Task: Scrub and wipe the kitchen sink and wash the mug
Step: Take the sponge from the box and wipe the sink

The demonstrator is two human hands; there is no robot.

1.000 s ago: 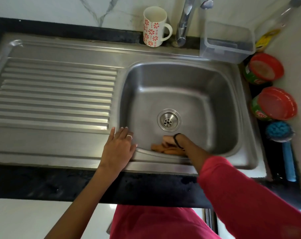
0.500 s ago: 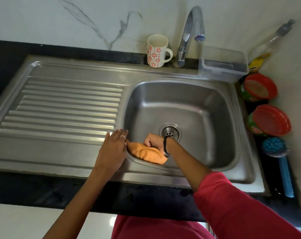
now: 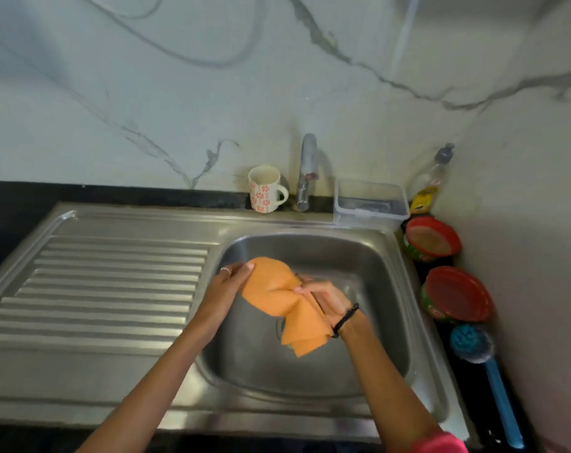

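Note:
An orange cloth (image 3: pixel 279 299) hangs in the air over the steel sink basin (image 3: pixel 369 276). My left hand (image 3: pixel 226 291) pinches its upper left edge. My right hand (image 3: pixel 326 300) grips the cloth at its bunched middle, and the loose end droops toward the drain, which is hidden beneath it. A white mug (image 3: pixel 265 188) with red flowers stands upright on the back ledge, just left of the faucet (image 3: pixel 305 173).
A ribbed drainboard (image 3: pixel 114 286) lies left of the basin. A clear plastic box (image 3: pixel 370 202) sits behind the basin's right corner, with a soap bottle (image 3: pixel 429 184) beside it. Two red-lidded tubs (image 3: pixel 432 238) (image 3: pixel 457 294) and a blue dish brush (image 3: pixel 483 361) line the right counter.
Both hands have risen from the basin's front rim. The right hand lifted the cloth off the sink, and the left hand left the rim and took hold of the cloth. The view tilted upward.

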